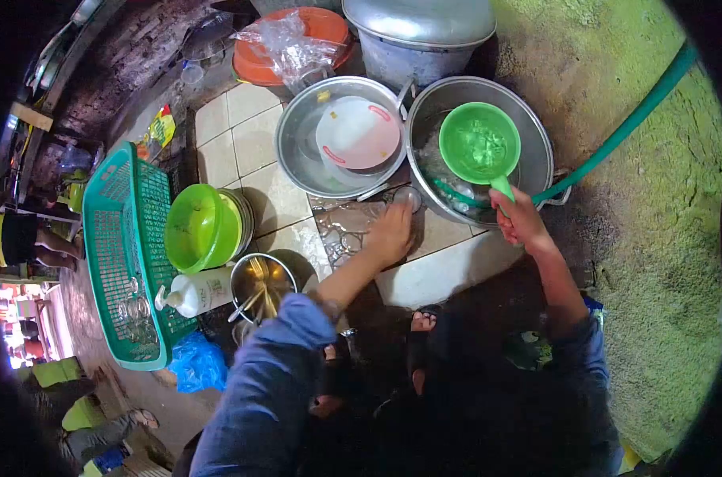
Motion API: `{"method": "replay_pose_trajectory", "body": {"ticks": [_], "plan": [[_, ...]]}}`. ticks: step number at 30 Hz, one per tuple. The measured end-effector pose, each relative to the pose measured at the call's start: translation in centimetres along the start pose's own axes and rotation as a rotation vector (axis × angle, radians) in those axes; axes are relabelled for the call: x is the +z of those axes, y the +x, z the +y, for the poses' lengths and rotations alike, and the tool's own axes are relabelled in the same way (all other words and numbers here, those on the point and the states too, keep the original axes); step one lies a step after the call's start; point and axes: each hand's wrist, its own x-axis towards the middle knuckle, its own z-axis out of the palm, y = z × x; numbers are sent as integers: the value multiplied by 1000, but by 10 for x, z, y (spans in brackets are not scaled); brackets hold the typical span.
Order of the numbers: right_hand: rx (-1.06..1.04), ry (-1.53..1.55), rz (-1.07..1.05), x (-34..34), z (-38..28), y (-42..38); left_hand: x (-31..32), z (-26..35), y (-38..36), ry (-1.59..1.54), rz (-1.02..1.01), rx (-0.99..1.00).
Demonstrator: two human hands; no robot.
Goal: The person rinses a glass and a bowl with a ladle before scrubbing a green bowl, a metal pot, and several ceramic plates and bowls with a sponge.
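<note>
Tiles point(254, 141) bear the basin point(536, 131) under a dipper point(456, 151), beside a greenish wall point(647, 246)

pot lid point(421, 17): cut off at top edge | pump-bottle label point(215, 289): illegible | left hand point(390, 235): hold unclear

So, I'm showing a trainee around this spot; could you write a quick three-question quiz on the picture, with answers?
1. Which hand holds the green dipper?
2. True or false: the green hose runs into the metal basin under the dipper.
3. What is in the other metal basin?
A) A blue plastic bag
B) A pale plate with red marks
C) A pump bottle

Key:
1. The right hand, by its handle.
2. True.
3. B.
</note>
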Motion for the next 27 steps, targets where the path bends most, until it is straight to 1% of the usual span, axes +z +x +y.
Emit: {"method": "replay_pose_trajectory", "body": {"ticks": [2, 3, 5, 7, 9, 10, 11, 12, 14, 15, 16, 17, 18, 19, 20, 21, 22, 23, 25, 26, 27], "plan": [[-14, -216, 143, 2, 5, -9, 27, -3, 28, 67, 159, -188], [-6, -221, 145, 2, 14, -10, 26, -8, 41, 57, 157, -190], [-445, -633, 354, 0, 37, -12, 22, -16, 62, -2, -231, -507], [-406, -638, 387, 10, 31, -23, 22, -17, 56, 51, -211, -473], [-398, -746, 401, 15, 36, -27, 16, -15, 54, 139, -284, -474], [-397, -740, 402, 17, 39, -28, 4, -8, 51, 143, -278, -453], [-457, -765, 384, 18, 42, -30, 6, -7, 47, 147, -281, -452], [-516, -790, 365, 20, 44, -31, 1, -3, 44, 57, -291, -525], [-489, -795, 354, 24, 39, -36, -9, 6, 35, -176, -344, -675], [-467, -806, 342, 26, 38, -38, -6, 8, 28, -176, -349, -676], [-466, -806, 343, 26, 39, -38, 1, 9, 21, -334, -191, -761], [-530, -804, 331, 27, 41, -38, 10, 9, 12, -492, -30, -841], [-595, -801, 317, 28, 42, -39, 67, -16, -4, -603, 238, -790], [-594, -803, 313, 30, 43, -40, 65, -10, -10, -605, 238, -794], [-609, -770, 309, 32, 43, -42, 54, 0, -15, -1278, 179, -904], [-626, -736, 306, 34, 44, -43, 39, 11, -17, -1958, 96, -952], [-627, -737, 303, 36, 45, -44, 16, 27, -14, -2027, 94, -1165], [-641, -752, 319, 37, 46, -45, 15, 27, -18, -2027, 96, -1166], [-652, -766, 331, 39, 49, -45, 15, 30, -26, -2389, 151, -1171], [-660, -758, 331, 38, 50, -44, 19, 27, -36, -2547, 134, -995], [-668, -750, 331, 38, 51, -43, 12, 31, -34, -2548, 138, -997]]}}
